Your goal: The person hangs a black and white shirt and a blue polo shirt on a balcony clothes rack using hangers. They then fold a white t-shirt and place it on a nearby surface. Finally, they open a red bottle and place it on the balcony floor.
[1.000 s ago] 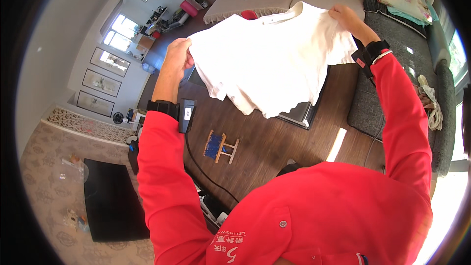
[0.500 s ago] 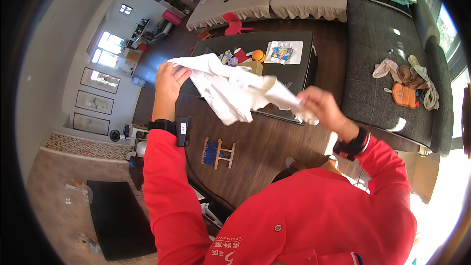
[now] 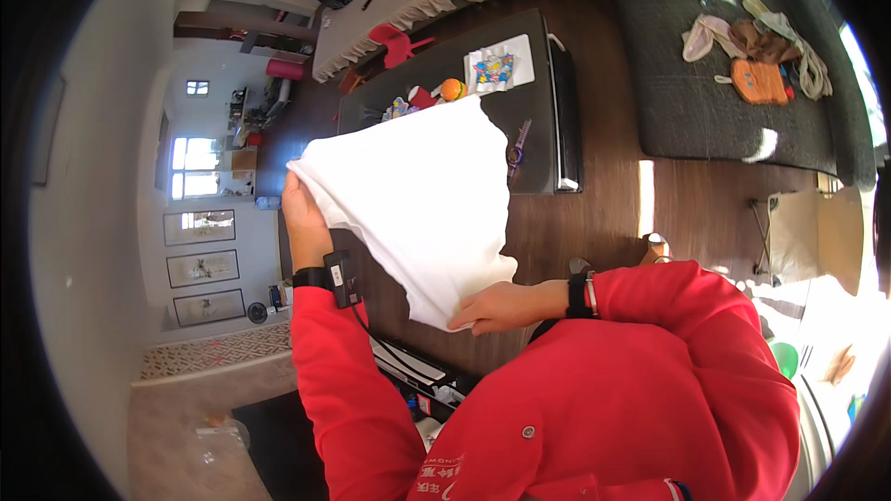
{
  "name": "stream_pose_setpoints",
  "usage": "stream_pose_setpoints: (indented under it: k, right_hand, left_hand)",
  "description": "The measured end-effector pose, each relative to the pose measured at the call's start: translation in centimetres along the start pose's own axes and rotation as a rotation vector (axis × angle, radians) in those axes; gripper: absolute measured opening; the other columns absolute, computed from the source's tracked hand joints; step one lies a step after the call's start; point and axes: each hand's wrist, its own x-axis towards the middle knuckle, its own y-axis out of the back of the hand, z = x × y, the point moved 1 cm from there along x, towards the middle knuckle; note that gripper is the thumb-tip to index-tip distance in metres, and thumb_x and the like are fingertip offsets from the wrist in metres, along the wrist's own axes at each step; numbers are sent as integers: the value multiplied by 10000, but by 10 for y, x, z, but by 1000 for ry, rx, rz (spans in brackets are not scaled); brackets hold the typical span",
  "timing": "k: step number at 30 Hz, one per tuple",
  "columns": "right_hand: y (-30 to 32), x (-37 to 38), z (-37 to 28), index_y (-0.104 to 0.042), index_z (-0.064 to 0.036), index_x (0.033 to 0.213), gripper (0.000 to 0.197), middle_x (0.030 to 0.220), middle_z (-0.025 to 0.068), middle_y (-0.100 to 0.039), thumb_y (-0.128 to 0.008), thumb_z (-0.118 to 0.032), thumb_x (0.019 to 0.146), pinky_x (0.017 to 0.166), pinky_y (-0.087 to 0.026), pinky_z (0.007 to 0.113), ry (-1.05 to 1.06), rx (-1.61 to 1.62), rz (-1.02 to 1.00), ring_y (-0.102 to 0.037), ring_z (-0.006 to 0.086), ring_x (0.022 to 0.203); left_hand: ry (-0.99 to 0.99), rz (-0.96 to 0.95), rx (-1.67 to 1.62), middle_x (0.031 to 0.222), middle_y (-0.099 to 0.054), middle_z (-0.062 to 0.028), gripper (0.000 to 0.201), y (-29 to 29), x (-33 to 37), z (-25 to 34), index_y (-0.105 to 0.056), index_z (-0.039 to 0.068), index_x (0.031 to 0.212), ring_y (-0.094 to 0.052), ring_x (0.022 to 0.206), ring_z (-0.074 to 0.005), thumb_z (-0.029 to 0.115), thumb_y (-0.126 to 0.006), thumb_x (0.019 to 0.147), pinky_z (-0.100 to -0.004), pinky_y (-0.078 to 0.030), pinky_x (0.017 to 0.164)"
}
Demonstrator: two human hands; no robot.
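Between the person's two hands, a white shirt [image 3: 418,195] spreads at a slant, its broad side facing up toward the head. At its far-left corner, the left hand [image 3: 306,207] grips the edge, some fingers hidden by the cloth. Down at the near end, close to the red jacket [image 3: 631,380], the right hand [image 3: 499,306] is closed on the lower edge, its fingertips bunching the fabric slightly.

Beyond the shirt stands a dark bench [image 3: 518,109], partly hidden by it; whether the cloth touches the top, I cannot tell. On the bench, purple-handled scissors [image 3: 515,158] lie just beside the shirt's right edge. Farther back are an orange ball [image 3: 453,89] and a white tray [image 3: 525,63] with a colourful picture. To the right, on a dark grey sofa [image 3: 664,107], an orange pouch [image 3: 759,83] lies beside crumpled cloths [image 3: 809,54].
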Motion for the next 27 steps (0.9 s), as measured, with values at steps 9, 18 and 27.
stream_pose_setpoints:
  k: [9, 18, 27]
  right_hand:
    - [2, 9, 22, -535, -160, 1231, 397, 1036, 122, -577, -558, -163, 835, 808, -444, 400, -2, 136, -121, -563, 317, 955]
    - [25, 18, 43, -536, -131, 1231, 429, 1079, 119, -580, -582, -150, 805, 835, -440, 390, 22, 148, -146, -550, 304, 998]
    - [74, 26, 56, -538, -97, 1216, 458, 1048, 146, -609, -625, -136, 768, 808, -442, 410, 122, 204, -67, -568, 323, 950]
  left_hand:
    - [216, -25, -201, 1259, -536, -136, 398, -13, 21, -12, -498, 70, 1281, -530, 1117, -281, 269, -340, 974, -411, -415, 973]
    - [190, -72, -179, 1267, -527, -137, 410, -37, 50, -4, -480, 64, 1304, -524, 1122, -281, 253, -356, 962, -416, -403, 990]
    - [186, -245, -326, 1300, -510, -140, 388, -92, 81, 19, -482, 85, 1302, -500, 1172, -286, 230, -385, 956, -452, -394, 1003]
